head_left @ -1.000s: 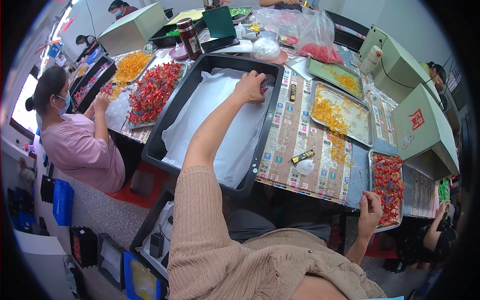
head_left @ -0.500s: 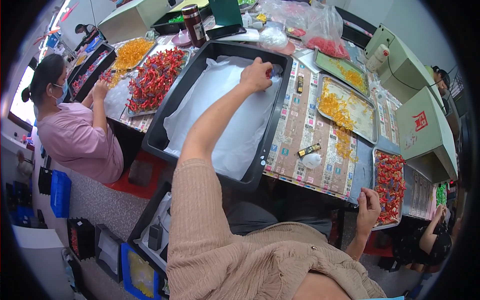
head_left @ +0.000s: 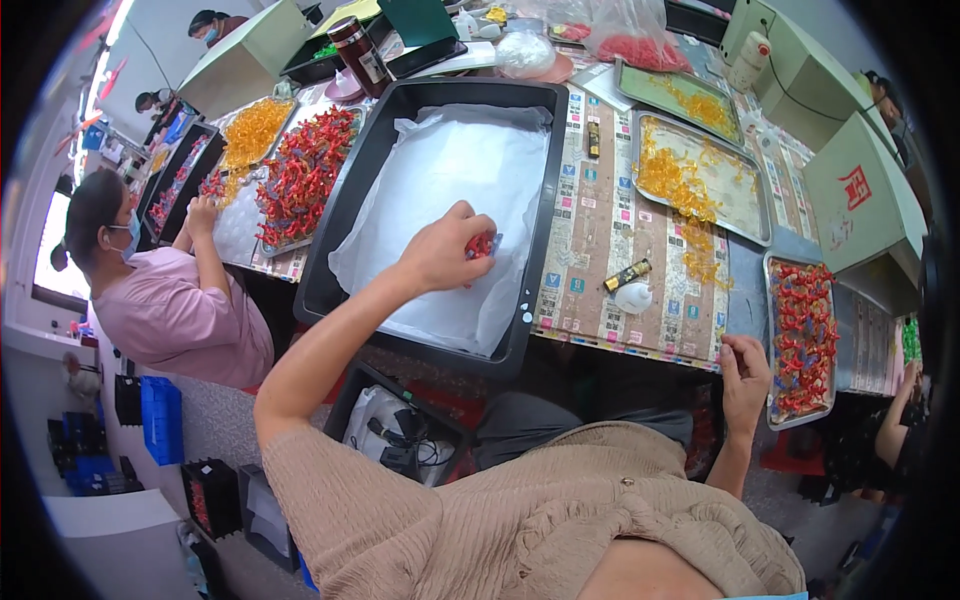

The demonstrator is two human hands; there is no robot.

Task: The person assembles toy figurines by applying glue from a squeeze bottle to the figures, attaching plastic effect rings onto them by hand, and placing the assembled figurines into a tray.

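My left hand [head_left: 447, 252] is closed on a small red and blue plastic figure [head_left: 482, 245], whose kind I cannot make out; the fingers partly cover it. The hand is over the white sheet [head_left: 430, 180] that lines a large black tray [head_left: 322, 255] in front of me. On that sheet no other pieces show. At the table's front edge on the right, my right hand [head_left: 746, 385] is loosely curled with fingers a little apart and nothing visible in it. Beside it is a metal tray [head_left: 826, 395] of red and blue pieces [head_left: 800, 325] set in rows.
A heap of red and blue pieces [head_left: 310, 165] lies left of the black tray. Yellow pieces [head_left: 670, 180] spill from another metal tray [head_left: 757, 225]. A white bottle [head_left: 633, 297] and small black-gold tubes [head_left: 628, 276] lie between. A co-worker [head_left: 165, 290] sits at left.
My left hand has drawn back from the tray's far right corner to its middle, holding the red and blue figure. My right hand stays by the table edge.
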